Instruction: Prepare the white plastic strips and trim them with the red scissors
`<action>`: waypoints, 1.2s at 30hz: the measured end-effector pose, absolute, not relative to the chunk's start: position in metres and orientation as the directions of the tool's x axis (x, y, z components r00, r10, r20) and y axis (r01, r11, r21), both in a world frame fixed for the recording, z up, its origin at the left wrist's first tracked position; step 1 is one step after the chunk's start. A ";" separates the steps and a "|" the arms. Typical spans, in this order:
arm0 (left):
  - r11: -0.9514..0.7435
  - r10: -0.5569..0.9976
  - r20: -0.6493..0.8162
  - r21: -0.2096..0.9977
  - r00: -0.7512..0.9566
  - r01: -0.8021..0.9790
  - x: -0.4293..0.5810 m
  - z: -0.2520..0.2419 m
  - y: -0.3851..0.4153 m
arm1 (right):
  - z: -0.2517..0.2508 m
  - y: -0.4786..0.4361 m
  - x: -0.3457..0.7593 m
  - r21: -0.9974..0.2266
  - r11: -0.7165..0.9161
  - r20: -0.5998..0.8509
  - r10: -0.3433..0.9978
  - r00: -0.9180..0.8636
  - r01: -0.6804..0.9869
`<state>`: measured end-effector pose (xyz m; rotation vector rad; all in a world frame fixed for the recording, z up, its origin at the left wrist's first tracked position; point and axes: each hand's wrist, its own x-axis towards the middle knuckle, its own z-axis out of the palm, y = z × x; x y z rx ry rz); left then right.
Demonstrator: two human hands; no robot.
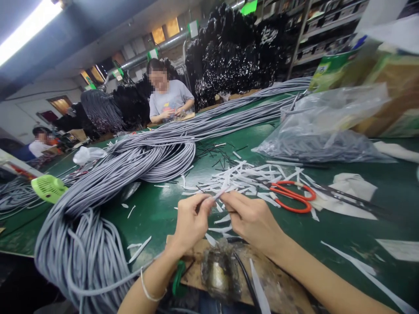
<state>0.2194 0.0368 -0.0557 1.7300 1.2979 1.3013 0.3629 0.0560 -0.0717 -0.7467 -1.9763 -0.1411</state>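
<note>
Hands meet in the middle of my view, above the green table (157, 213). My left hand (191, 220) is clenched, its thumb and forefinger pinched on a thin grey wire end (218, 194) that sticks out to the right of the fingertips. My right hand (250, 218) is also closed, and its fingertips touch the same wire end from the other side, so both hands grasp this one piece between them. I cannot tell how long the piece is, because the fingers cover most of it.

Just beyond the fingertips lies a heap of white strips (242, 179), and some strips are scattered also under the hands. To the right of my right-hand fingers, near but not touching, are scissors with red handles (292, 197) flat on the table. To the left of my left-hand fingers a big bundle of grey cable (98, 209) runs from the near edge far across the table. Below the wrists, close to me, is a brown board (281, 288) with a small dark metal fixture (218, 270) on it. Far beyond the right hand stands a clear plastic bag (327, 126) with grey pieces inside. Across the table another person in a grey shirt (168, 98) works with own hands.
</note>
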 end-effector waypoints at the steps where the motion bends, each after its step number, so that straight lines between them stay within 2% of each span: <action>1: -0.282 0.959 0.272 0.930 0.075 0.236 0.220 -0.057 0.038 | -0.072 0.056 0.363 -0.185 0.809 0.837 0.428 -0.342 0.558; 3: -0.183 0.977 0.174 0.981 0.126 0.060 0.222 -0.059 0.039 | -0.072 0.055 0.362 -0.187 0.822 0.837 0.420 -0.351 0.537; 4: -0.178 0.978 0.173 0.983 0.115 0.036 0.222 -0.061 0.040 | -0.073 0.055 0.362 -0.206 0.832 0.833 0.425 -0.354 0.515; 8: -0.344 0.925 0.376 0.892 -0.058 0.293 0.221 -0.067 0.040 | -0.078 0.055 0.361 -0.307 0.860 0.808 0.462 -0.365 0.408; 10: -0.352 0.917 0.393 0.876 -0.064 0.331 0.220 -0.067 0.040 | -0.081 0.055 0.359 -0.334 0.855 0.803 0.479 -0.355 0.396; 15: -0.212 0.974 0.207 0.976 0.097 0.047 0.216 -0.057 0.045 | -0.074 0.051 0.358 -0.341 0.859 0.814 0.473 -0.337 0.383; 17: -0.172 0.976 0.177 0.984 0.127 -0.047 0.216 -0.053 0.047 | -0.066 0.050 0.361 -0.411 0.819 0.827 0.520 -0.216 0.400; 19: -0.140 0.975 0.150 0.988 0.167 -0.068 0.216 -0.052 0.047 | -0.058 0.051 0.367 -0.511 0.762 0.808 0.584 -0.080 0.399; 21: -0.139 0.969 0.134 0.990 0.209 0.008 0.217 -0.051 0.045 | -0.053 0.053 0.371 -0.573 0.740 0.775 0.629 -0.062 0.351; 23: -0.209 0.959 0.170 0.964 0.226 0.161 0.217 -0.051 0.041 | -0.051 0.055 0.374 -0.609 0.743 0.741 0.658 -0.137 0.278; 27: -0.470 0.881 0.365 0.751 0.301 0.464 0.217 -0.051 0.034 | -0.052 0.059 0.372 -0.776 0.606 0.557 0.789 -0.259 0.176; 29: -0.576 0.817 0.463 0.652 0.343 0.492 0.216 -0.052 0.032 | -0.053 0.061 0.370 -0.859 0.493 0.435 0.844 -0.314 0.137; 31: -0.636 0.769 0.544 0.604 0.335 0.480 0.216 -0.052 0.032 | -0.054 0.061 0.368 -0.902 0.419 0.359 0.861 -0.360 0.104; 33: -0.637 0.761 0.581 0.584 0.290 0.502 0.216 -0.052 0.033 | -0.054 0.060 0.368 -0.905 0.417 0.358 0.855 -0.374 0.087; 36: -0.594 0.776 0.575 0.526 0.261 0.609 0.217 -0.052 0.034 | -0.055 0.056 0.368 -0.834 0.539 0.479 0.814 -0.327 0.119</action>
